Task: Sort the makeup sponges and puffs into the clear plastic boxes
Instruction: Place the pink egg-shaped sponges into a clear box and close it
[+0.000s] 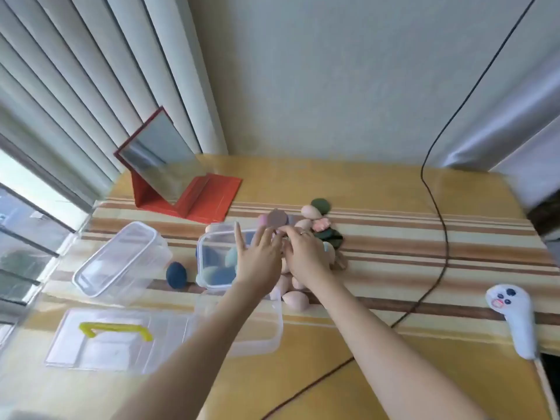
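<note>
Tabletop (378, 338): yellow cloth with brown stripes, blinds and a wall behind.
Left hand (257, 256): fingers straight and spread, hovering over the box, holding nothing.
Right hand (306, 253): curled over the sponges; I cannot tell whether it grips one.
Box (203, 269): clear, centre, blue and green sponges (225, 268) inside.
Pile of sponges (306, 221): at 2 o'clock from the box.
Blue sponge (176, 274): at 9 o'clock, just beside the box.
Empty box (121, 262): further toward 9 o'clock.
Mirror (160, 165): at 11 o'clock.

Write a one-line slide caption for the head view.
Both hands, left hand and right hand, reach over a clear box of blue-green sponges toward a pile of pink sponges.
</note>
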A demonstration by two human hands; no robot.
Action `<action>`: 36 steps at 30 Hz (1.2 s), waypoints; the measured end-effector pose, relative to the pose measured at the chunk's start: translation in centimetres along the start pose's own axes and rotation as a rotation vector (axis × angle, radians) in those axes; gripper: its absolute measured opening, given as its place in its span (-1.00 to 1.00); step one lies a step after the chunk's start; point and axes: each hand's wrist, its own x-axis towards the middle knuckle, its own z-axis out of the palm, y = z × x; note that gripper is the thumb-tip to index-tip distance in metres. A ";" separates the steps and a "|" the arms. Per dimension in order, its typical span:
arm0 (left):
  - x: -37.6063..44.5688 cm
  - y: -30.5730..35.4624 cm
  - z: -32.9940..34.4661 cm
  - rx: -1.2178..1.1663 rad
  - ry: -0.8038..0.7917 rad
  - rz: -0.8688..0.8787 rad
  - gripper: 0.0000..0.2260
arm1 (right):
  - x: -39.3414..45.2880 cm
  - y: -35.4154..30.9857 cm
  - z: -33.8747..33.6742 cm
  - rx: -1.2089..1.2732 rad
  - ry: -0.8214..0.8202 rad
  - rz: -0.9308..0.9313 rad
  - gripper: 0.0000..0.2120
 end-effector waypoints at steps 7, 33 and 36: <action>-1.2 -1.9 5.7 -0.038 0.111 -0.051 -0.54 | 1.1 0.9 6.6 0.101 0.201 -0.044 -0.72; -20.3 -6.3 7.2 -0.363 0.626 -0.050 -0.71 | -1.3 0.4 8.7 0.200 0.254 -0.011 -0.65; -21.7 -8.3 9.4 -0.184 0.648 -0.190 -0.65 | -2.1 -1.0 9.1 -0.004 0.287 -0.094 -0.61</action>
